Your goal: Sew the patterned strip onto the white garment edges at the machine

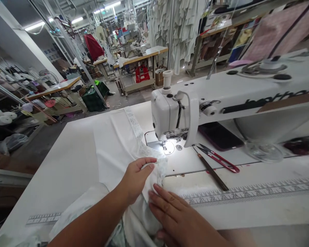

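White fabric [115, 151] with a pale patterned band [134, 125] spreads over the table to the left of the sewing machine needle. My left hand [136, 176] pinches the fabric's folded edge between thumb and fingers, just in front of the needle plate [173, 147]. Close by on the right, my right hand [170, 211] lies with fingers stretched out on the same fabric near its edge. The presser foot [165, 146] of the white sewing machine [167, 109] is lit by a lamp, a short way beyond my left fingertips. Part of the fabric bunches beneath my forearms.
Red-handled thread snips [218, 159] and a brown-handled tool [213, 173] lie right of the needle. Behind them is a dark phone [221, 136]. A measuring tape strip [234, 195] runs along the table front. Other sewing tables [144, 55] stand farther back.
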Demonstrator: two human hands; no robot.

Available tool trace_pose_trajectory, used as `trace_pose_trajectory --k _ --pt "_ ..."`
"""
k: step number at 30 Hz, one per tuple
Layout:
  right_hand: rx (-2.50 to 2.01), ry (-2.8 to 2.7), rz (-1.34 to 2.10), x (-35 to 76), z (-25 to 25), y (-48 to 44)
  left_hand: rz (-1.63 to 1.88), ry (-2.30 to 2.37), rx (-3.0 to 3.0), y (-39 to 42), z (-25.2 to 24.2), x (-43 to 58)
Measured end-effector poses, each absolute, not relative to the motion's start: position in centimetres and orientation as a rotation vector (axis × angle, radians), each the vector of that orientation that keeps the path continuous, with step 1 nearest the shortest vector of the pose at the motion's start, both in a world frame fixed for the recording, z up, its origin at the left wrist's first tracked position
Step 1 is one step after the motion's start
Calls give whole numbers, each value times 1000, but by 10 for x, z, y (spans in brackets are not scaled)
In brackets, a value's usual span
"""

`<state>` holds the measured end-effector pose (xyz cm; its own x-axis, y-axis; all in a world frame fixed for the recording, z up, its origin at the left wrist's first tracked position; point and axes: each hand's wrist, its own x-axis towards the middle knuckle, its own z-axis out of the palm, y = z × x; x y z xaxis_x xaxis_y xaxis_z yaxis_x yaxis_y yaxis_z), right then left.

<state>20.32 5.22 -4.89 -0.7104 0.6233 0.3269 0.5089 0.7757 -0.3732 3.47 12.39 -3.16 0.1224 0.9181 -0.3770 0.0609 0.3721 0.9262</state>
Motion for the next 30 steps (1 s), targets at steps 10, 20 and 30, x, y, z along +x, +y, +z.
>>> trace_pose_trajectory --k 10,20,30 --pt "-1016 -2119 480 208 -34 59 852 1294 1066 124 -31 35" --pt "-1322 -2141 208 206 -32 95 828 1245 1293 115 -31 34" --pt "-1545 -2235 24 214 -28 102 854 1252 1535 111 -38 31"
